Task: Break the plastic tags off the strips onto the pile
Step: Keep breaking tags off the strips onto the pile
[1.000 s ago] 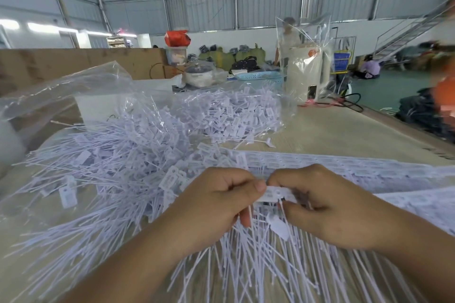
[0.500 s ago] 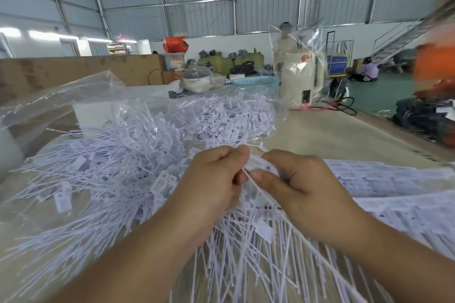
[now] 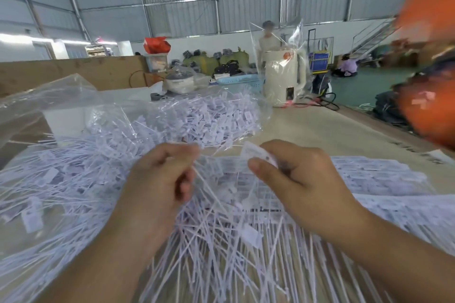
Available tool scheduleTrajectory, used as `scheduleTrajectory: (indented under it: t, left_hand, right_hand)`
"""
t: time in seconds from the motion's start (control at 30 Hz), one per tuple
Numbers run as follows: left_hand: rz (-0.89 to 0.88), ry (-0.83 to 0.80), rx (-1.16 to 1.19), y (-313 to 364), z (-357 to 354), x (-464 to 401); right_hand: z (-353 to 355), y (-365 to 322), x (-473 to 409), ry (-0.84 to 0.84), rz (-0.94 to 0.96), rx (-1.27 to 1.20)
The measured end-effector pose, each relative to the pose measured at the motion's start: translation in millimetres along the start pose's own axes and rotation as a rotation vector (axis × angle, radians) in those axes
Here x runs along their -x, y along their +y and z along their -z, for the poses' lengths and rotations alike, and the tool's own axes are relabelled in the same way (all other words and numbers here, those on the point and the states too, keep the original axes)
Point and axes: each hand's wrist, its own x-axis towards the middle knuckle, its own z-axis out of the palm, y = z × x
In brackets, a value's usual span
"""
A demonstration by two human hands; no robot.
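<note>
Left hand [image 3: 157, 179] pinches tail [image 3: 209, 187]; right hand [image 3: 295, 179] pinches tag [image 3: 256, 152].

Left hand [image 3: 160, 179] and right hand [image 3: 295, 179] now apart, tag [image 3: 256, 152] separated.

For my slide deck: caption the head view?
Two hands, left hand and right hand, snapping a tag above the pile.

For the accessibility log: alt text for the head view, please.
Two hands work above a pile of white plastic tags: the right hand pinches a tag strip, the left hand pinches a thin tail. A clear bag lies behind.
</note>
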Motion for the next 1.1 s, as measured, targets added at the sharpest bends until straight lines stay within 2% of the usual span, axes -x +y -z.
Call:
scheduleTrajectory:
  t: [0.07, 0.1, 0.2, 0.37, 0.47, 0.7, 0.83, 1.1]
  left_hand:
    - [-0.054, -0.155, -0.264, -4.1, -4.7, 7.4]
    - [-0.052, -0.23, -0.324, -7.3, -9.1, 11.5]
    - [0.016, -0.341, -0.308, -11.6, -19.1, 18.5]
    - [0.064, -0.26, -0.17, -11.2, -20.8, 19.5]
    - [0.061, -0.248, -0.207, -11.5, -20.7, 20.2]
    - [0.063, -0.427, -0.441, -12.6, -16.3, 20.2]
    - [0.053, -0.443, -0.45, -9.1, -14.3, 17.4]
    - [0.048, -0.431, -0.458, -9.4, -11.4, 13.8]
  right_hand:
    - [2.2, -2.4, 0.1, -0.104, 0.039, -0.008]
    - [1.9, -4.3, 0.6, -0.147, 0.063, -0.025]
    - [2.0, -6.9, 2.9, -0.223, 0.1, -0.07]
    - [1.1, -1.6, 5.8, -0.382, 0.067, -0.023]
    - [-2.8, -2.7, 8.2, -0.464, 0.068, 0.007]
    - [-5.2, -2.6, 7.8, -0.456, 0.078, 0.049]
    - [-1.6, -2.6, 4.7, -0.466, 0.036, -0.01]
    - [9.0, -2.9, 1.3, -0.532, 0.032, 0.22]
